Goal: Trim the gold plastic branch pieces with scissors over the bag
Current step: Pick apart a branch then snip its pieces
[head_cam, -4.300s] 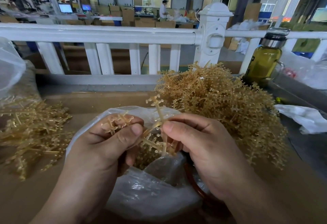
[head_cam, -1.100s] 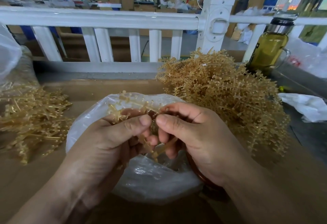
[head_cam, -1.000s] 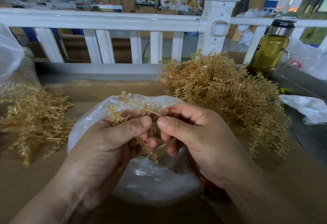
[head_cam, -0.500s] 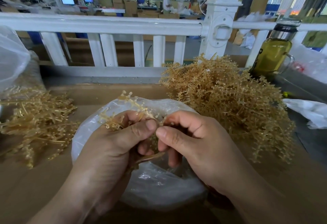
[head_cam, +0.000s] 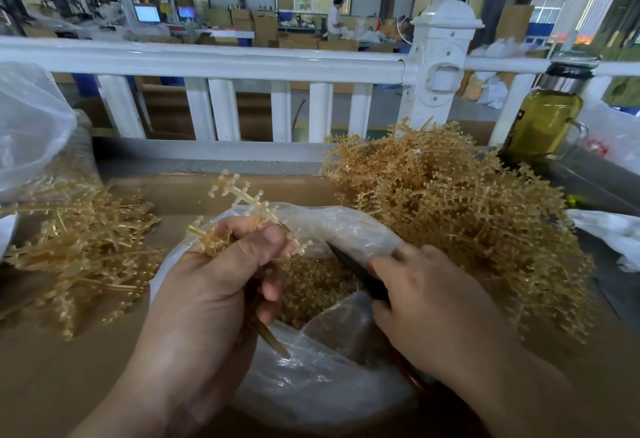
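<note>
Brown cardboard-covered table [head_cam: 69, 368] fills the lower view, with a white railing [head_cam: 207, 60] across the back edge. A big heap of gold branches [head_cam: 450, 223] sits on the right side of the table and touches the bag's far right rim. A smaller flatter pile [head_cam: 86, 247] lies at left, near the bag but apart from it. A clear plastic bag [head_cam: 311, 385] sits open at centre, between the two piles, with small gold bits [head_cam: 311, 285] inside. The left hand [head_cam: 207, 292] is over the bag's left rim, fingers and thumb curled tight round a gold branch piece [head_cam: 246, 197] whose tip sticks up past the fingers and whose stem end pokes out below the palm. The right hand [head_cam: 433, 316] is over the bag's right side, holding the scissors [head_cam: 360, 276] (grip mostly hidden; the dark blade points toward the left hand). A bottle of yellow-green liquid [head_cam: 543, 122] stands upright behind the big heap.
</note>
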Tool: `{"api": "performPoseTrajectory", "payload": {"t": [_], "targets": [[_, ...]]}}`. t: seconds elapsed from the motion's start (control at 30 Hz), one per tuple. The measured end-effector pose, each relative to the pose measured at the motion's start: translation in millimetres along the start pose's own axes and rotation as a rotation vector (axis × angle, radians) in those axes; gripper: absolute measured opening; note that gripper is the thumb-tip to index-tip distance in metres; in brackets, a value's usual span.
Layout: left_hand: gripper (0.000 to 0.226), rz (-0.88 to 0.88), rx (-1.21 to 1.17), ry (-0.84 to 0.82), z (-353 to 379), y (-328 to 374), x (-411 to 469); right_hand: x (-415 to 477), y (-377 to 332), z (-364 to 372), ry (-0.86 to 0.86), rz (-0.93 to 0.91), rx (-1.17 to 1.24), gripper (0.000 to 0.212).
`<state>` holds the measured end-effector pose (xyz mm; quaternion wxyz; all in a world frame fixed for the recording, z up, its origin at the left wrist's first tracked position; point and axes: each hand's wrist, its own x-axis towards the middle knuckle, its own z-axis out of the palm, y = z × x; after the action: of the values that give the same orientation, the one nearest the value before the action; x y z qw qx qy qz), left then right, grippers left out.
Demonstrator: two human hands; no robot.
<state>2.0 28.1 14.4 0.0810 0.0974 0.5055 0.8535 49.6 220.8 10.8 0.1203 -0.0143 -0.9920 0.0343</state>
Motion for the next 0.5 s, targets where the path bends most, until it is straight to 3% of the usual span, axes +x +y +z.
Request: {"api": "performPoseTrajectory", "payload": {"t": [0.5], "targets": [[0.011,0.022,-0.098,0.1,-0.6,6.4,4.5,-10.4,5.4,-19.4,-0.27,0.079,-0.094,0.036]]}}
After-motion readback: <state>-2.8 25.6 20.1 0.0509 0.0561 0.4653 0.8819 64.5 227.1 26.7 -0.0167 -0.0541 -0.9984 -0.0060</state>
